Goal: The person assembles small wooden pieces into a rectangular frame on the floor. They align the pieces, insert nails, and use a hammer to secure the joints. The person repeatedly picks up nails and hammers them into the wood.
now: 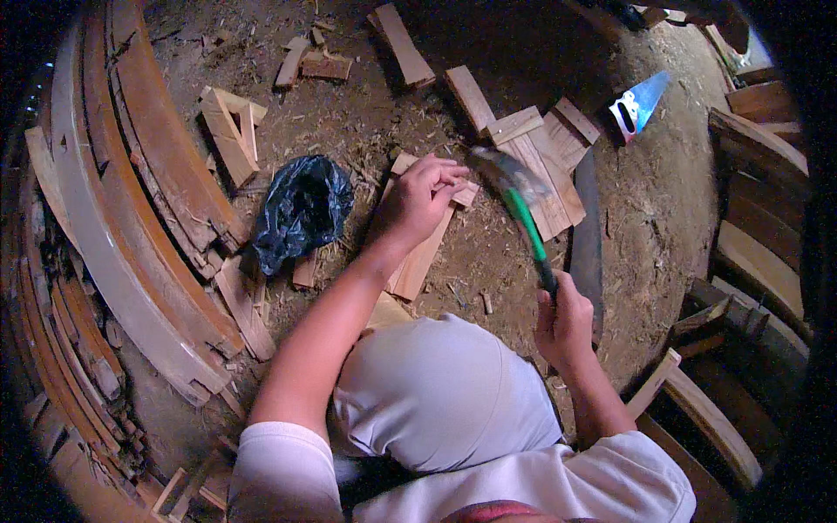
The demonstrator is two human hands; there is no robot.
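Note:
In my right hand (565, 321) is a hammer (523, 218), gripped low on its green and black handle. The hammer's head is smeared by motion and hangs just right of my left hand (425, 196). That left hand rests over a short wooden crosspiece (467, 195), which lies across the top of a longer wooden board (425, 260). Its fingers are pinched together, and whatever sits between them is too small to tell. Right of the hammer lies a set of joined boards (551, 196) on the ground.
A black plastic bag (301, 209) lies left of my left forearm. Long planks (131, 218) are stacked along the left. A handsaw (641, 106) with a white handle rests at the far right. Wood offcuts (326, 66) and shavings cover the dirt floor; wooden frames (697, 410) stand at right.

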